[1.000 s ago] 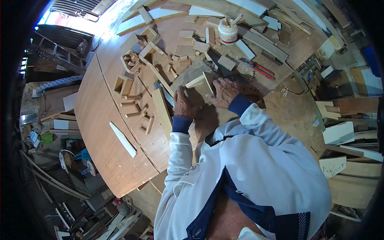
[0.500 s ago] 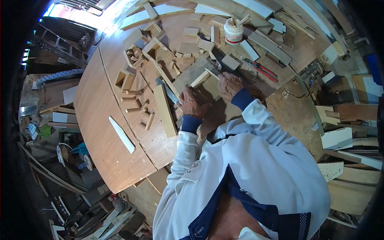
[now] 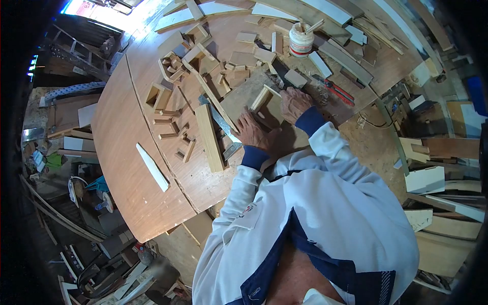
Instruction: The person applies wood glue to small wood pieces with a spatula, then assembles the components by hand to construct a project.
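Two small joined wooden strips (image 3: pixel 260 99) stand at a corner on a dark flat board (image 3: pixel 239 97). My left hand (image 3: pixel 252 132) is at their near end, its fingers curled around that end and its thumb spread to the right. Next to its fingertips lies the end of a long thin wooden strip (image 3: pixel 217 104). At the other end of the joined piece, my right hand (image 3: pixel 295 105) is closed, fingers bent against the short strip; the exact grip is partly hidden. A metal rule (image 3: pixel 221 122) lies left of my left hand, beside a thick wooden batten (image 3: pixel 209 138).
Several small wooden blocks and box-like pieces (image 3: pixel 158 95) lie on the table's left side. A white tub (image 3: pixel 301 40) with sticks stands at the back. Red-handled pliers (image 3: pixel 339 93) lie to the right. A white pointed strip (image 3: pixel 152 166) lies near the table's seam (image 3: pixel 168 173).
My left hand has moved slightly right, uncovering more of the metal rule. The joined strips have shifted a little right along with it. My right hand stays by their far end.
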`<state>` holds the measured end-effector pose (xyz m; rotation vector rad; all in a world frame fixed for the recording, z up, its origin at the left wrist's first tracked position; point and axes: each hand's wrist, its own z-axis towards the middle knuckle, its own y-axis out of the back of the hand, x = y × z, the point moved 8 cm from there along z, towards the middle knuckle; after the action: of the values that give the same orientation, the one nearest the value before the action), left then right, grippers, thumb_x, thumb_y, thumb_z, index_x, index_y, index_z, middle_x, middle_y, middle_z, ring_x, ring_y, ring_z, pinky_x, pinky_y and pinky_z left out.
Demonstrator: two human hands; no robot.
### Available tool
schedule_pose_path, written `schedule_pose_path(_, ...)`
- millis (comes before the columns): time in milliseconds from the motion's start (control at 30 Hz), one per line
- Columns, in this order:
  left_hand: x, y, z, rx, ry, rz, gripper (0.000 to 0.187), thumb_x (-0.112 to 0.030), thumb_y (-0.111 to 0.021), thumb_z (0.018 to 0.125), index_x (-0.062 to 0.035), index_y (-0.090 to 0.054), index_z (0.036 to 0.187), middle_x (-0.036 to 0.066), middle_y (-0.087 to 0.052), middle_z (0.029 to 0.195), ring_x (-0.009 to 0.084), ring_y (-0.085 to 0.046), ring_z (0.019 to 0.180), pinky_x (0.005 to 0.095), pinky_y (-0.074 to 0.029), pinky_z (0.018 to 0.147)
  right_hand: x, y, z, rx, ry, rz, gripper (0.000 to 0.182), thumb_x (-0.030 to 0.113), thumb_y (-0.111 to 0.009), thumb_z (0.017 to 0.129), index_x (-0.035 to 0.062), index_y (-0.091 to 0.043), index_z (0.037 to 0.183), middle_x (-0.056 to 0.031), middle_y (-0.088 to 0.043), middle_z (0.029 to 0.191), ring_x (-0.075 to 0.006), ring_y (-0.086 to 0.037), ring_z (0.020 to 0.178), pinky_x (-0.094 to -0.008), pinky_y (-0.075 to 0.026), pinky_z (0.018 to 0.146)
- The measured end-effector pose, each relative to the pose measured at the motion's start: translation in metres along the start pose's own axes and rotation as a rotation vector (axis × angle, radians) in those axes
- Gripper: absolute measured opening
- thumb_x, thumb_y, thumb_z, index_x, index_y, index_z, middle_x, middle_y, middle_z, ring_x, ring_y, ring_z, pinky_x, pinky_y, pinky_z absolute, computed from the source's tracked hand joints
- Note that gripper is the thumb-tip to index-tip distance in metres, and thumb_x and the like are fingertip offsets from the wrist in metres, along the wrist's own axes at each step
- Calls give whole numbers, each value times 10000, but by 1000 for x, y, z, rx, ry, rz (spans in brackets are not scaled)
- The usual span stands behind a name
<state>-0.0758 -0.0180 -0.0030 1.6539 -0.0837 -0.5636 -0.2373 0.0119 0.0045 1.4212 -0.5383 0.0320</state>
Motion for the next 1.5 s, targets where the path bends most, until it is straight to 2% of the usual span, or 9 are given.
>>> schedule_pose_path(200,2,15,-4,56,-45,0,1245,-506,-837,504,11,-164,1416,198,-391,1360,380,-388,1244,515,-296,1019,-2,2,4,97,-20,-4,207,183,-494,793,90,-550,970,-168,-563,1005,-356,-572,964,-471,-465,799)
schedule_pose_path(267,8,27,1,-58,-232,-405,1075,-390,-825,617,18,-201,1392,221,-461,1294,388,-471,1178,441,-383,977,-4,-1,4,128,-24,-11,203,170,-510,786,91,-548,969,-168,-560,1007,-355,-567,979,-469,-465,797)
schedule_pose_path(433,-19,56,66,-84,-543,-425,660,-254,-705,801,-25,-361,1317,197,-576,1152,329,-546,1106,393,-435,927,-6,-5,1,148,-42,10,308,180,-504,779,106,-529,1077,-162,-549,1113,-356,-543,1044,-492,-431,867)
schedule_pose_path(533,-46,38,99,216,-569,-480,408,-332,-551,914,-16,-563,1172,189,-630,1086,314,-598,1015,376,-453,888,-6,-2,-1,153,-62,-2,402,214,-532,787,125,-515,1178,-171,-527,1206,-358,-521,1102,-495,-404,925)
schedule_pose_path(600,-57,35,103,290,-541,-505,413,-348,-538,917,-2,-586,1138,195,-643,1054,308,-613,982,373,-461,867,-9,-6,-5,175,-80,-3,442,231,-550,787,136,-505,1216,-173,-515,1240,-360,-511,1124,-498,-390,947)
schedule_pose_path(667,-56,20,109,358,-513,-507,436,-370,-522,920,22,-615,1086,200,-673,953,288,-645,900,375,-478,808,-8,4,-7,-124,-12,35,237,186,-569,769,125,-567,998,-133,-552,1016,-338,-558,977,-482,-453,773)
schedule_pose_path(867,-55,20,109,269,-544,-465,399,-349,-531,914,23,-661,977,205,-675,842,269,-656,809,353,-485,762,-27,14,-23,-17,-79,161,378,204,-624,744,96,-553,1099,-182,-543,1127,-364,-537,1043,-447,-452,871)
schedule_pose_path(1000,-54,16,113,279,-548,-462,405,-364,-552,904,21,-665,963,202,-672,820,228,-644,760,343,-483,727,-45,2,-38,-106,-73,210,447,262,-657,742,64,-549,1128,-180,-591,1028,-363,-539,1043,-451,-429,920)
schedule_pose_path(1500,-47,6,120,393,-404,-508,395,-351,-595,885,23,-655,994,155,-683,839,185,-614,750,331,-478,696,-26,10,-37,-241,59,243,193,194,-633,747,60,-616,885,-143,-545,873,-323,-525,883,-417,-444,815)
